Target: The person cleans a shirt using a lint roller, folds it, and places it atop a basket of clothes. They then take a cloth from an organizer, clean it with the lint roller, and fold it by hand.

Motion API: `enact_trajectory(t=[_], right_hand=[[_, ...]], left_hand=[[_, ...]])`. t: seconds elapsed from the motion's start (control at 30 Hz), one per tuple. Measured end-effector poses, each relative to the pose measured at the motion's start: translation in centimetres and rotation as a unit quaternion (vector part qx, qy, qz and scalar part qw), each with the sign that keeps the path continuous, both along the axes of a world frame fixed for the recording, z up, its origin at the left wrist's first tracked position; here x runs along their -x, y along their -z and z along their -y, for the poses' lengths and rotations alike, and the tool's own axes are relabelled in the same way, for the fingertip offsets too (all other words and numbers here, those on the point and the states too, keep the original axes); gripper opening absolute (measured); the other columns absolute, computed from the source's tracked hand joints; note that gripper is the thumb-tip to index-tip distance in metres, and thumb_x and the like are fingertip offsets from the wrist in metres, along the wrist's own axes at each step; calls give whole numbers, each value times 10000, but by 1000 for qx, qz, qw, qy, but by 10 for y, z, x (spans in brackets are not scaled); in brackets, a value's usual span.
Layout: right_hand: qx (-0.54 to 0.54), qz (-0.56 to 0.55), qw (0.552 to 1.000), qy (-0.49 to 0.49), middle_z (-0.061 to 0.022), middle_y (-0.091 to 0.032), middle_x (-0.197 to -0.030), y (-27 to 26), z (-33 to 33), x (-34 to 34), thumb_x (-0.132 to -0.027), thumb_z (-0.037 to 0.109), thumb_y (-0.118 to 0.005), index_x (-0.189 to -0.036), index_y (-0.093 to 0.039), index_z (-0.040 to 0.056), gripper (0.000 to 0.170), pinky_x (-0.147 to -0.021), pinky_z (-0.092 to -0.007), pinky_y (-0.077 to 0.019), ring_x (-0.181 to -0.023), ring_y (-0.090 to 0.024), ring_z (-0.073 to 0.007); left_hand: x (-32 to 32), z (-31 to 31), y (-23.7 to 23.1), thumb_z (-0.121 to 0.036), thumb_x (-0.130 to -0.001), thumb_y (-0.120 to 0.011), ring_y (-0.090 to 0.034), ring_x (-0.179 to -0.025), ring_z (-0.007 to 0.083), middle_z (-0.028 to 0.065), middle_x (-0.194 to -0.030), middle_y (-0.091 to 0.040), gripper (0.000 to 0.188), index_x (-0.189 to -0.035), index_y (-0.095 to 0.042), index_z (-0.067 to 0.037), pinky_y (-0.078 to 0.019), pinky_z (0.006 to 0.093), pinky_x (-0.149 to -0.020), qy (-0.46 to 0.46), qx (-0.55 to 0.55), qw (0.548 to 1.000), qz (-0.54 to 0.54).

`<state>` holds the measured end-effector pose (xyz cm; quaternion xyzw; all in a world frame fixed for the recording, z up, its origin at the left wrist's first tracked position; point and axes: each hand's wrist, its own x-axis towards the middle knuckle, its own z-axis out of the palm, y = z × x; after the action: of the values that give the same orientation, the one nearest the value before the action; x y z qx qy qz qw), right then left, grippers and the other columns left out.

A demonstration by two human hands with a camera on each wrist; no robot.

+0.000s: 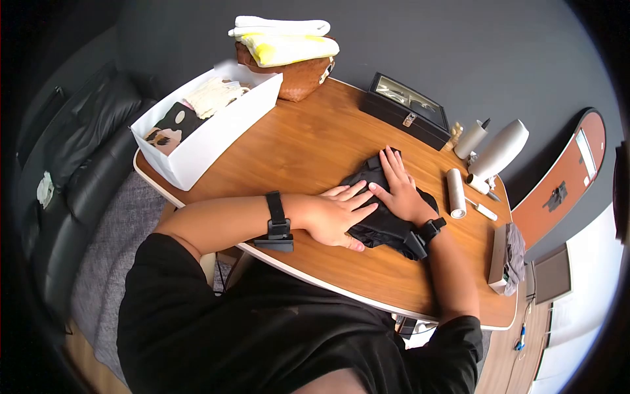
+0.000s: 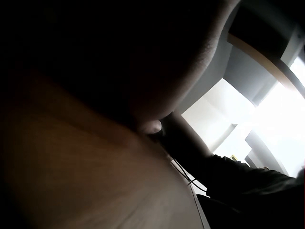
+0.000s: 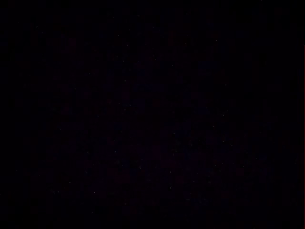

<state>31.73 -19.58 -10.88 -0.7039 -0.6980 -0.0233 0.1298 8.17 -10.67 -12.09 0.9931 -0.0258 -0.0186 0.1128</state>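
Pressing the cloth flat is judged to be the step in hand. The left hand (image 1: 333,215) is laid over the left edge of the black cloth (image 1: 382,228), fingers straight and spread; the right hand (image 1: 401,189) is laid across its far side, fingers extended. Nothing is seen to be gripped by either. The cloth is spread, rumpled, on the wooden table (image 1: 298,134). The next move is judged to call for creases to be eased toward its edges. Right of the cloth, a grey cylinder (image 1: 455,193) is noted; beyond the cloth, a black case (image 1: 400,118); well left of the cloth, a white box (image 1: 220,150) of textiles. No brand, label or writing can be read anywhere. The right wrist view is found dark.
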Motion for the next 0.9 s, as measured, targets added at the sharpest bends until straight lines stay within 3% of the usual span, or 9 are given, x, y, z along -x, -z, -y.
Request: enact_trajectory(t=[0.33,0.43,0.5,0.53,0.57,0.63,0.67,0.77,0.9], right_hand=[[34,-46,998,12,-118,-143,-1745,9,-4,-14,-1037,536,-546,-1669,-198,161,813,-1202,-644,-235,-1608,-124,-344],[42,-49,998,12,-105,-128,-1749,7,-3,-14,-1038,538,-543,-1668,-203,169,806,-1188,-666,-245,-1609,-116,-347],[35,-50,998,11,-115,-128,-1747,7,-1,-14,-1029,548,-553,-1667,-205,170,819,-1180,-673,-253,-1607,-127,-350],[30,-51,998,6,-125,-128,-1745,6,0,-14,-1020,557,-564,-1666,-208,171,832,-1173,-681,-261,-1604,-137,-352],[26,-52,998,9,-125,-128,-1745,4,2,-14,-1020,557,-564,-1666,-208,171,832,-1173,-681,-261,-1604,-137,-352],[9,-31,999,32,-152,-138,-1735,0,12,-10,-999,577,-587,-1664,-210,173,865,-1158,-687,-277,-1592,-179,-358],[12,-39,998,41,-170,-158,-1724,-5,20,-8,-986,589,-601,-1664,-209,172,887,-1163,-667,-272,-1576,-218,-362],[7,-14,998,52,-165,-160,-1726,-2,49,-17,-985,600,-596,-1664,-212,169,892,-1178,-639,-250,-1577,-219,-359],[61,-59,983,161,-175,-222,-1708,1,88,-22,-983,654,-560,-1663,-212,136,922,-1203,-583,-228,-1576,-222,-350]], left_hand=[[3,3,-5,-742,-993,-412,54,-1595,430,297,-1707,-28,1046,-1637,-130,33,-65,550,-1282,34,-22,998,-38],[1,1,1,-690,-995,-488,-14,-1601,414,299,-1698,-111,1005,-1623,-198,39,-96,542,-1281,39,-17,999,3],[-2,-4,-4,-649,-1014,-500,-76,-1601,393,260,-1692,-206,913,-1597,-304,26,-134,556,-1272,20,71,997,11],[-3,-7,-8,-562,-1029,-550,-293,-1550,369,232,-1622,-391,703,-1452,-550,-1,-268,518,-1237,0,132,989,66],[-8,-14,-6,-414,-1019,-642,-577,-1309,332,196,-1411,-602,423,-1172,-716,-27,-464,442,-1078,-9,225,965,133],[-13,-27,-1,-296,-985,-708,-657,-1036,276,162,-1171,-668,262,-970,-719,-34,-532,382,-901,-93,259,932,238],[-9,-26,-6,-251,-965,-732,-640,-951,251,142,-1116,-643,208,-964,-695,-46,-533,376,-829,-154,240,924,255],[-12,-45,21,-373,-922,-766,-641,-1054,330,207,-1239,-613,510,-1222,-618,11,-532,403,-920,-250,119,927,252],[-14,-38,7,-430,-908,-767,-631,-1138,363,251,-1281,-607,677,-1330,-555,55,-513,423,-990,-247,125,945,175]])
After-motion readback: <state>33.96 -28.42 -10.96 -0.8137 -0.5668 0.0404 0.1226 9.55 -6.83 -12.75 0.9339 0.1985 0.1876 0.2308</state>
